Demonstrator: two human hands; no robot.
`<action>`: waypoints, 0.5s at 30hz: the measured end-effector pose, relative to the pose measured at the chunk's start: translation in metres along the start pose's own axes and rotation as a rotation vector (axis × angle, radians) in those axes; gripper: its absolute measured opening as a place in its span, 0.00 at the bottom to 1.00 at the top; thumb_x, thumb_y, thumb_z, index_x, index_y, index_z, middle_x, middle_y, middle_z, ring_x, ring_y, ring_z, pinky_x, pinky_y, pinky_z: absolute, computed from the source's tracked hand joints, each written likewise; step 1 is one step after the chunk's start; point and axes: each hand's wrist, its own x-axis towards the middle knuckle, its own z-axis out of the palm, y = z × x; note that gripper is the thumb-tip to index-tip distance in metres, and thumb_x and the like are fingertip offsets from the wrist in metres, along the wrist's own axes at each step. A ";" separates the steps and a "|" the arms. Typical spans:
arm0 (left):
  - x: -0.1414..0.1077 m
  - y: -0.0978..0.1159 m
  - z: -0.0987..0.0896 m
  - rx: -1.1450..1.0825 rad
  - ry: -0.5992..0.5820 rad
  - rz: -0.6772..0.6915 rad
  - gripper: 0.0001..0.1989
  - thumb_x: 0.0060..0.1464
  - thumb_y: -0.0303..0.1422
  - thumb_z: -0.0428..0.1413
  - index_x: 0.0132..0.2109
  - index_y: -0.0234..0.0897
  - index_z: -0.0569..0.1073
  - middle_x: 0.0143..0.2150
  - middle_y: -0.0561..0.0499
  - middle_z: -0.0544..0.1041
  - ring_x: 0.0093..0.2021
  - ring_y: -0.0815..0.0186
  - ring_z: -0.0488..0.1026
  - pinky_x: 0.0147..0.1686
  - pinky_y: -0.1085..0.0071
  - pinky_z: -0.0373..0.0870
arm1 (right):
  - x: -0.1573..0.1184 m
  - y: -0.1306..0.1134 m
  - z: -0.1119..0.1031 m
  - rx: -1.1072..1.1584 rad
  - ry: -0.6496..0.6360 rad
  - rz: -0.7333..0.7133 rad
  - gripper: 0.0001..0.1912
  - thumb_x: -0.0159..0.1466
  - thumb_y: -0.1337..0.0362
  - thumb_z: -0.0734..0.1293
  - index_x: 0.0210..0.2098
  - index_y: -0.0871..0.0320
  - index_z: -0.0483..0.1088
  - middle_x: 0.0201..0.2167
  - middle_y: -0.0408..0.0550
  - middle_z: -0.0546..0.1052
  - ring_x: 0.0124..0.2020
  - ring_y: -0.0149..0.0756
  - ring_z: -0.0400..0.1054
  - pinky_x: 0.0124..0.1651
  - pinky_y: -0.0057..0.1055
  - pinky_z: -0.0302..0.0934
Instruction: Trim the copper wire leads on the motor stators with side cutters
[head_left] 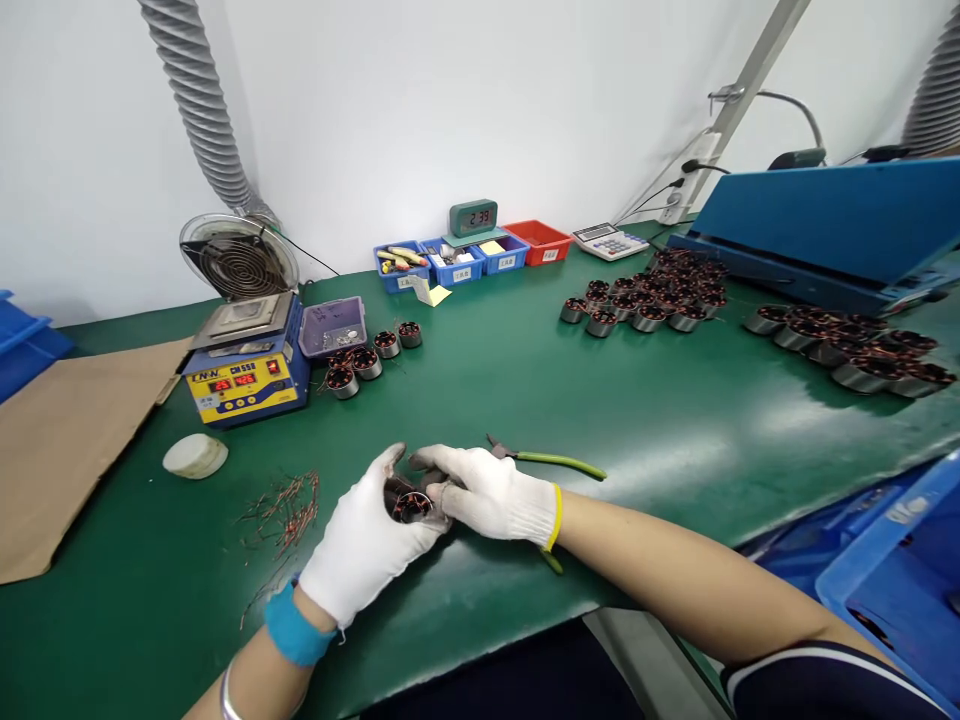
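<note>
In a white glove, my left hand (369, 545) is wrapped round a copper-wound metal ring part (411, 506), its windings facing up. My right hand (491, 492), gloved too, meets it at the ring's right side, with its fingers pinched together; what lies between those fingertips is too small to make out. Green-handled cutters (559, 459) lie on the green table partly behind and beneath my right hand. Left of my left hand is a loose pile of cut copper wire (296, 515).
A yellow-blue soldering unit (251, 385), a round white lid (195, 456) and a purple tray (332, 328) are at the left. Small bins (500, 262) line the wall. Many wound rings (649, 318) stand at the right, near a blue crate (862, 580) and a blue machine (825, 225).
</note>
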 end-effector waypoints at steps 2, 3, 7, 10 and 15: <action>-0.001 -0.002 0.002 0.056 0.000 0.026 0.48 0.44 0.47 0.63 0.69 0.34 0.59 0.56 0.40 0.79 0.57 0.48 0.77 0.58 0.53 0.74 | 0.000 -0.003 0.002 0.064 0.019 0.049 0.27 0.62 0.57 0.66 0.60 0.54 0.69 0.44 0.48 0.81 0.43 0.40 0.74 0.44 0.36 0.66; -0.001 -0.003 0.001 0.075 -0.008 0.037 0.47 0.45 0.46 0.62 0.69 0.34 0.59 0.57 0.41 0.79 0.58 0.49 0.77 0.57 0.55 0.75 | 0.001 -0.004 0.004 0.091 0.037 0.072 0.28 0.60 0.57 0.68 0.60 0.54 0.69 0.43 0.48 0.80 0.43 0.41 0.74 0.43 0.36 0.66; -0.002 -0.005 -0.003 0.115 -0.060 0.046 0.49 0.47 0.47 0.63 0.72 0.36 0.55 0.53 0.45 0.80 0.52 0.54 0.80 0.53 0.60 0.76 | 0.006 -0.007 0.010 0.214 0.079 0.115 0.26 0.57 0.66 0.67 0.56 0.56 0.71 0.34 0.44 0.78 0.34 0.35 0.72 0.37 0.32 0.65; -0.003 -0.001 -0.002 0.216 -0.024 0.059 0.44 0.50 0.45 0.61 0.71 0.36 0.58 0.52 0.44 0.81 0.52 0.52 0.79 0.53 0.57 0.75 | 0.009 -0.005 0.003 0.320 0.098 0.120 0.26 0.58 0.68 0.62 0.56 0.60 0.69 0.30 0.43 0.76 0.29 0.31 0.70 0.32 0.28 0.65; -0.002 0.005 0.001 0.318 0.051 0.060 0.40 0.50 0.48 0.62 0.67 0.36 0.66 0.55 0.41 0.79 0.55 0.48 0.77 0.56 0.54 0.73 | 0.009 -0.001 -0.013 0.342 0.204 0.145 0.28 0.60 0.66 0.59 0.60 0.65 0.63 0.32 0.46 0.76 0.31 0.32 0.71 0.35 0.31 0.67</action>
